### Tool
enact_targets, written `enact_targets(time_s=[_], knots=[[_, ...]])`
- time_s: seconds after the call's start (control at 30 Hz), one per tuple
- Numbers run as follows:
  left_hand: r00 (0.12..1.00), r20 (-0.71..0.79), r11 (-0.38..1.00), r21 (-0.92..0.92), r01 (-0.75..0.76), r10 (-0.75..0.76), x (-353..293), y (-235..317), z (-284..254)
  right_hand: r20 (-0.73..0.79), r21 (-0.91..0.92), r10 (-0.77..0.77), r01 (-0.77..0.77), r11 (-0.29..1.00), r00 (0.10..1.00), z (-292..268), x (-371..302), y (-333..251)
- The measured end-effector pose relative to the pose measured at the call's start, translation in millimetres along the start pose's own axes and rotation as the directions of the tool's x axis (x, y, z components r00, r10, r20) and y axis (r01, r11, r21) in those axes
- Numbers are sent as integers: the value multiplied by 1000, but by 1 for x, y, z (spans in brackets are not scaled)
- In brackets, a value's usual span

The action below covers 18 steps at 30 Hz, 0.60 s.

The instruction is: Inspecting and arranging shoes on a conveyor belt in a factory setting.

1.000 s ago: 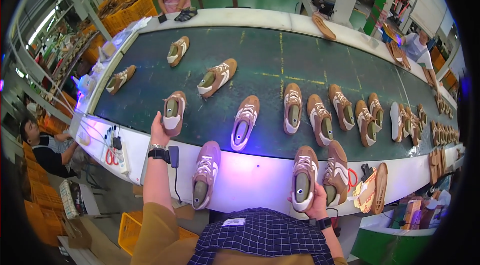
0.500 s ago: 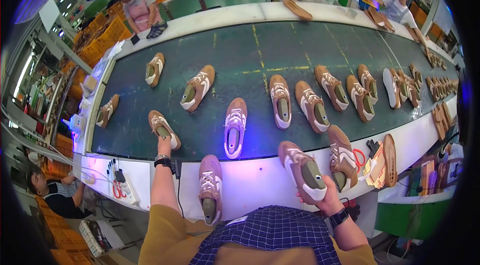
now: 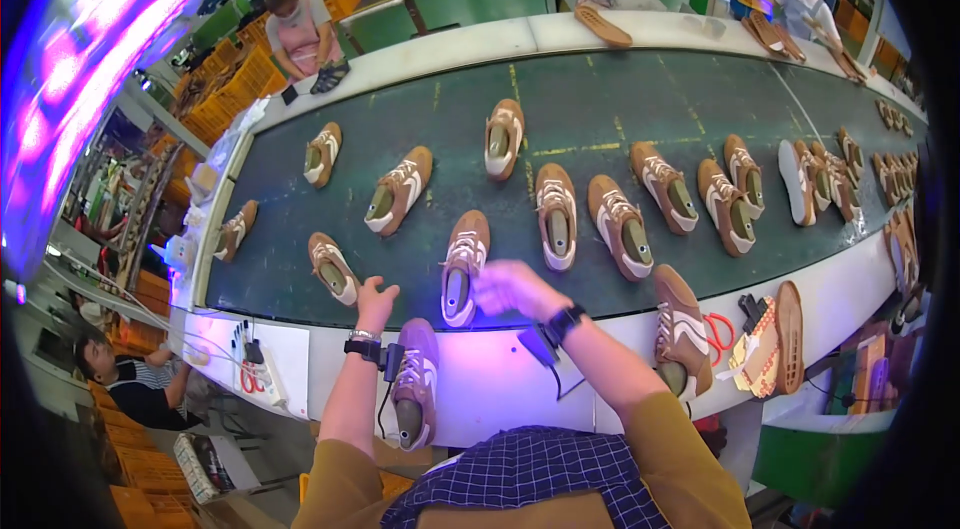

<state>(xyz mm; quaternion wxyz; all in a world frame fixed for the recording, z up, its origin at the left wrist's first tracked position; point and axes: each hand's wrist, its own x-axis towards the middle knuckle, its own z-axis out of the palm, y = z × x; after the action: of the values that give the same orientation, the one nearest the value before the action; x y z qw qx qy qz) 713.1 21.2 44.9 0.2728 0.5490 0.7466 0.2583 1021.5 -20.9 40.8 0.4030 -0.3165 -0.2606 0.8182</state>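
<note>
My left hand (image 3: 376, 305) is open, fingers apart and holding nothing, just right of the heel of a brown sneaker (image 3: 334, 269) on the dark green conveyor belt. Slightly blurred, my right hand (image 3: 518, 291) is open beside the heel of another sneaker (image 3: 466, 264). Whether its fingertips touch that shoe I cannot tell. Farther up the belt stands a sneaker (image 3: 505, 137) with white laces. On the white ledge, one sneaker (image 3: 415, 384) stands by my left forearm, and another sneaker (image 3: 682, 334) is to the right of my right arm.
More laced sneakers stand across the belt (image 3: 380, 99), bunched toward the right. On the ledge lie red-handled scissors (image 3: 718, 331), a brown sole (image 3: 790, 339) and a patterned piece (image 3: 755, 354). A co-worker (image 3: 300, 34) stands at the far left, another (image 3: 805, 14) at the far right.
My right hand has let go of the sneaker it held and moved left over the belt. An additional sneaker now stands farther up the belt. My left hand has released the left sneaker and shifted right.
</note>
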Motion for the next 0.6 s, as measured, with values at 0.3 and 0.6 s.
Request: enact_targets(time_s=[0.3, 0.6], knots=[[988, 136, 970, 219, -104, 75, 86, 15, 19, -317, 20, 95, -94, 995, 944, -66, -84, 64], [959, -118, 786, 603, -138, 259, 212, 61, 24, -196, 118, 80, -57, 991, 977, -77, -95, 63]])
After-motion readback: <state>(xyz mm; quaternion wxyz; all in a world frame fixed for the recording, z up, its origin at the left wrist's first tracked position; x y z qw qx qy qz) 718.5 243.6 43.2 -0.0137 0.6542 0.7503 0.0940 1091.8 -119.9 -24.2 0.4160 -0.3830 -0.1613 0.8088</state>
